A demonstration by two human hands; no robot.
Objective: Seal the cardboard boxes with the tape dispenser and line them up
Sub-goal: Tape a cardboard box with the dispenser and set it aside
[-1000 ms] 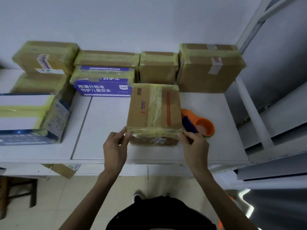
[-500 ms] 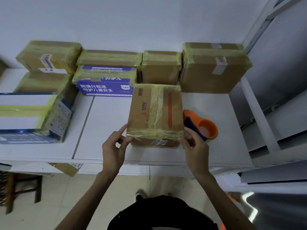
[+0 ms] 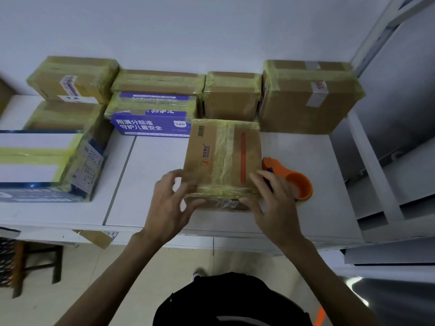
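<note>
Grip of left hand (image 3: 167, 203) and right hand (image 3: 279, 208) holds taped box (image 3: 223, 158) on white table (image 3: 146, 184) beside wall (image 3: 188, 31).

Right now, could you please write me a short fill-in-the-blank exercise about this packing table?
1. The round body of the tape dispenser on the table is ____.
2. The dispenser lies to the ____ of the box that the left hand and right hand hold.
3. The long stripe printed on that box's top is ____.

Missing words: orange; right; red.
</note>
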